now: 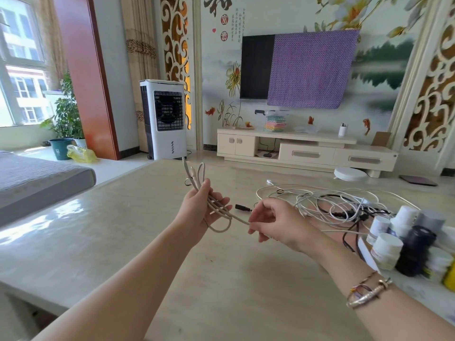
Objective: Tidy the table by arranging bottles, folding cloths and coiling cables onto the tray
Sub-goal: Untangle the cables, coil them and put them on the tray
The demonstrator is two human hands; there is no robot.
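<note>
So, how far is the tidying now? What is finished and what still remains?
Nothing looks finished; I cannot see a tray or any cloths. In hand: the left hand holds several loops of a white cable, and the right hand pinches its free run to feed the next loop. Left: the tangled pile of cables on the table, and the cluster of bottles at the right edge.

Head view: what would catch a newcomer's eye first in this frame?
The two bare hands at the centre: the left hand holds loops of a pale cable, and the right hand pinches the same cable a little further along. Behind the right hand, a tangle of white and black cables sprawls on the table. At the right edge stands a cluster of bottles.
</note>
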